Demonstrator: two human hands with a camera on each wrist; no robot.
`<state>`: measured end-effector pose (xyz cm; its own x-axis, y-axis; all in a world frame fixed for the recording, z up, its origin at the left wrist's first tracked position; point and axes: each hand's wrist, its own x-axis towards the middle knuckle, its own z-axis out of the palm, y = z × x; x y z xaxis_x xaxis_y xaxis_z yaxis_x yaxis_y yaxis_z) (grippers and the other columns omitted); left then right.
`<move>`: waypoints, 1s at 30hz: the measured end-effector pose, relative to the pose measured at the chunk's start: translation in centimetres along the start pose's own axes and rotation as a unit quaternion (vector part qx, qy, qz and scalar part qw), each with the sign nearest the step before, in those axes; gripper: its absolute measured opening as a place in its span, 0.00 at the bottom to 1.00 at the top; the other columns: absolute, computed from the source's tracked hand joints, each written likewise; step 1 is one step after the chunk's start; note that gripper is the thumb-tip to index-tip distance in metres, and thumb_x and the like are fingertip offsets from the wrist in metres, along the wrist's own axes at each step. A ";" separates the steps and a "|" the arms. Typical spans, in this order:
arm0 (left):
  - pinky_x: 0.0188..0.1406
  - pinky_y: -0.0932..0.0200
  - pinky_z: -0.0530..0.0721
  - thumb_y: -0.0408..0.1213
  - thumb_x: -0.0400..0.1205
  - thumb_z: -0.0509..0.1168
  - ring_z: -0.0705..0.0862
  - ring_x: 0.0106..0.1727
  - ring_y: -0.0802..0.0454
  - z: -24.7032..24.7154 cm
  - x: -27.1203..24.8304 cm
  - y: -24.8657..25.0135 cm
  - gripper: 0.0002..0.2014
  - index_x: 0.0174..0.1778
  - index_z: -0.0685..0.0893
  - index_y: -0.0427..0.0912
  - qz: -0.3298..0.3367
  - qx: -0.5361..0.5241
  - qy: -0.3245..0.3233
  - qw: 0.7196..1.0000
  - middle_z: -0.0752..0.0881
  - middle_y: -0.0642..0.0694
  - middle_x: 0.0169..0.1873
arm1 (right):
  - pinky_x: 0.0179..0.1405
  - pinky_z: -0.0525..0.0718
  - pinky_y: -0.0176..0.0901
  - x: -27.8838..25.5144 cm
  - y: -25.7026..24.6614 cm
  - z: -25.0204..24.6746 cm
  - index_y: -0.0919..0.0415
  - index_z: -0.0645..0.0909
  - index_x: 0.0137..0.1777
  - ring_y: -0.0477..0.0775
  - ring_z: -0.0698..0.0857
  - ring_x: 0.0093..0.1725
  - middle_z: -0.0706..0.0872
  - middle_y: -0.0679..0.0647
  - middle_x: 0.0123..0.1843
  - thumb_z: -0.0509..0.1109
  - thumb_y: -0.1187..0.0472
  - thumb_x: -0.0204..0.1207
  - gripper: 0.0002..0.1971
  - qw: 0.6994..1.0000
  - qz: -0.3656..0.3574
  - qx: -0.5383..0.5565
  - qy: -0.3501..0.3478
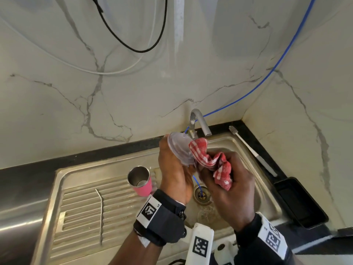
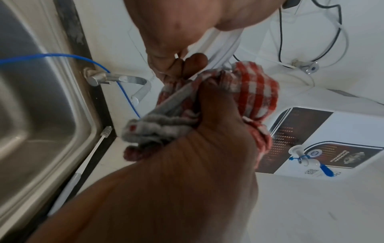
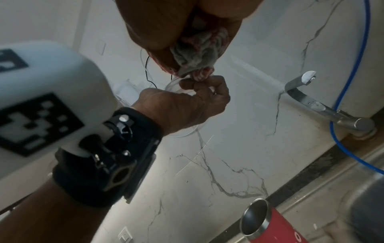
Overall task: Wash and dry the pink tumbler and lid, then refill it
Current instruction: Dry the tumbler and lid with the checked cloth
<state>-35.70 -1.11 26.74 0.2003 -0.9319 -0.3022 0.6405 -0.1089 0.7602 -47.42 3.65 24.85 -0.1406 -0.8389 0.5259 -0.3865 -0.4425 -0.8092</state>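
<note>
Above the sink basin, my left hand (image 1: 175, 173) grips the clear lid (image 1: 178, 148) by its edge, tilted up on its side. A bunched red-and-white checked cloth (image 1: 210, 159) is held in my right hand (image 1: 229, 184) and pressed against the lid's face. In the left wrist view the cloth (image 2: 255, 88) bulges out of my right fist (image 2: 207, 148). The pink tumbler (image 1: 142, 183) stands upright and open on the drainboard, left of my left wrist, and shows its steel inside. The right wrist view has the tumbler (image 3: 276, 225) at the bottom.
A bent metal straw (image 1: 100, 213) lies on the ribbed drainboard (image 1: 76, 207). The tap (image 1: 198, 123) stands just behind the lid, and a blue tube (image 1: 248, 92) runs down to the drain (image 1: 201, 194). A long brush (image 1: 252, 150) and a black tray (image 1: 299, 201) lie right of the sink.
</note>
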 end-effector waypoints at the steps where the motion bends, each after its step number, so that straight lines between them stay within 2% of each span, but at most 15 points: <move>1: 0.31 0.60 0.83 0.49 0.93 0.58 0.82 0.35 0.49 -0.1 0.2 -0.1 0.14 0.52 0.81 0.43 -0.006 0.004 0.008 1.000 0.80 0.44 0.35 | 0.34 0.90 0.54 0.0 -0.1 0.1 0.59 0.85 0.55 0.46 0.92 0.40 0.92 0.41 0.44 0.85 0.59 0.73 0.15 1.000 0.002 0.005 -0.003; 4: 0.37 0.55 0.80 0.55 0.90 0.59 0.81 0.40 0.48 -0.7 0.8 0.0 0.17 0.49 0.81 0.46 -0.033 0.043 0.026 0.998 0.80 0.43 0.39 | 0.38 0.91 0.45 0.0 -0.2 0.5 0.55 0.85 0.54 0.44 0.92 0.41 0.92 0.42 0.44 0.84 0.64 0.73 0.13 0.996 0.062 0.058 -0.012; 5: 0.39 0.54 0.79 0.56 0.90 0.60 0.81 0.41 0.48 -1.4 1.2 -0.2 0.17 0.47 0.82 0.47 -0.039 0.063 0.031 0.997 0.81 0.44 0.38 | 0.40 0.91 0.45 -0.1 0.1 0.6 0.56 0.85 0.54 0.45 0.92 0.43 0.93 0.43 0.46 0.83 0.66 0.73 0.13 0.993 0.086 0.082 -0.020; 6: 0.40 0.53 0.79 0.56 0.91 0.61 0.82 0.42 0.47 -2.2 1.3 -0.2 0.17 0.46 0.83 0.47 -0.045 0.081 0.031 0.995 0.82 0.45 0.37 | 0.44 0.92 0.49 -0.4 0.4 0.5 0.57 0.86 0.55 0.48 0.92 0.45 0.93 0.47 0.47 0.82 0.67 0.74 0.13 0.989 0.107 0.101 -0.030; 8: 0.41 0.54 0.79 0.58 0.91 0.62 0.83 0.44 0.48 -4.1 1.4 -0.3 0.17 0.51 0.85 0.48 -0.059 0.126 0.015 0.990 0.86 0.46 0.39 | 0.49 0.91 0.65 -1.1 1.1 0.3 0.59 0.87 0.55 0.58 0.92 0.49 0.93 0.55 0.49 0.81 0.70 0.74 0.12 0.979 0.146 0.133 -0.042; 9: 0.40 0.56 0.79 0.58 0.91 0.62 0.84 0.44 0.50 -5.1 1.4 -0.4 0.17 0.53 0.85 0.48 -0.071 0.151 0.007 0.986 0.87 0.46 0.41 | 0.50 0.90 0.69 -1.5 1.4 0.0 0.59 0.87 0.54 0.62 0.92 0.50 0.93 0.57 0.50 0.81 0.70 0.75 0.12 0.973 0.169 0.150 -0.045; 12: 0.36 0.62 0.85 0.48 0.94 0.62 0.88 0.40 0.58 -9.0 1.4 -1.6 0.12 0.56 0.86 0.45 -0.084 0.279 -0.003 0.956 0.88 0.43 0.47 | 0.55 0.90 0.70 -2.4 2.2 -0.5 0.60 0.88 0.58 0.64 0.93 0.54 0.94 0.60 0.53 0.79 0.71 0.76 0.13 0.948 0.244 0.191 -0.071; 13: 0.40 0.61 0.87 0.47 0.94 0.63 0.91 0.44 0.57 -10.8 1.7 -2.5 0.13 0.60 0.87 0.43 -0.081 0.336 -0.003 0.938 0.89 0.42 0.52 | 0.57 0.89 0.68 -2.7 2.7 -0.6 0.62 0.87 0.61 0.65 0.93 0.55 0.94 0.61 0.55 0.79 0.70 0.75 0.15 0.935 0.277 0.207 -0.082; 15: 0.58 0.48 0.89 0.54 0.92 0.64 0.91 0.60 0.43 -13.7 2.1 -3.7 0.21 0.67 0.86 0.39 -0.096 0.430 -0.010 0.898 0.89 0.41 0.58 | 0.55 0.88 0.63 -3.2 3.8 -0.9 0.64 0.85 0.66 0.67 0.92 0.57 0.93 0.64 0.57 0.80 0.69 0.73 0.20 0.900 0.346 0.245 -0.103; 16: 0.64 0.45 0.88 0.56 0.91 0.65 0.90 0.64 0.38 -15.2 2.3 -4.3 0.23 0.68 0.87 0.38 -0.095 0.487 -0.020 0.868 0.90 0.41 0.60 | 0.54 0.88 0.61 -3.7 4.5 -1.0 0.65 0.84 0.67 0.69 0.92 0.57 0.92 0.66 0.58 0.81 0.68 0.71 0.23 0.885 0.374 0.257 -0.109; 19: 0.62 0.50 0.81 0.61 0.88 0.66 0.86 0.66 0.38 -19.2 3.2 -6.1 0.27 0.71 0.86 0.43 -0.028 0.684 -0.059 0.726 0.86 0.42 0.68 | 0.57 0.88 0.64 -5.2 6.2 -1.2 0.68 0.84 0.67 0.75 0.90 0.58 0.90 0.73 0.58 0.76 0.70 0.70 0.23 0.855 0.436 0.261 -0.103; 22: 0.65 0.42 0.81 0.61 0.85 0.68 0.80 0.64 0.34 -22.6 3.7 -7.7 0.31 0.79 0.81 0.45 0.060 0.784 -0.085 0.612 0.80 0.40 0.74 | 0.55 0.86 0.63 -6.2 6.9 -1.5 0.70 0.87 0.62 0.76 0.90 0.57 0.89 0.78 0.59 0.69 0.73 0.72 0.17 0.828 0.487 0.265 -0.085; 24: 0.67 0.37 0.81 0.57 0.85 0.71 0.78 0.65 0.33 -24.5 3.8 -8.5 0.33 0.82 0.78 0.43 0.082 0.806 -0.102 0.578 0.78 0.39 0.76 | 0.56 0.85 0.61 -6.4 7.0 -1.7 0.71 0.87 0.62 0.75 0.90 0.58 0.90 0.76 0.59 0.69 0.71 0.69 0.19 0.813 0.508 0.273 -0.076; 27: 0.67 0.34 0.83 0.49 0.84 0.75 0.78 0.66 0.32 -26.3 3.9 -9.2 0.29 0.79 0.80 0.39 0.086 0.819 -0.113 0.557 0.79 0.37 0.75 | 0.62 0.84 0.63 -6.6 7.2 -2.1 0.70 0.86 0.64 0.74 0.90 0.60 0.91 0.71 0.60 0.66 0.73 0.73 0.20 0.799 0.527 0.285 -0.053; 30: 0.70 0.35 0.83 0.44 0.82 0.78 0.77 0.71 0.31 -27.2 3.8 -9.5 0.30 0.79 0.80 0.39 0.067 0.826 -0.131 0.545 0.78 0.37 0.75 | 0.65 0.83 0.65 -6.9 7.4 -2.3 0.68 0.88 0.61 0.72 0.91 0.58 0.91 0.71 0.60 0.64 0.74 0.76 0.17 0.793 0.534 0.292 -0.033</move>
<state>-20.91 5.78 2.70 -0.0877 -0.9637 -0.2520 -0.9503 0.0050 0.3114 -51.44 6.85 15.82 -0.0474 -0.8405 -0.5398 0.4119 0.4759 -0.7771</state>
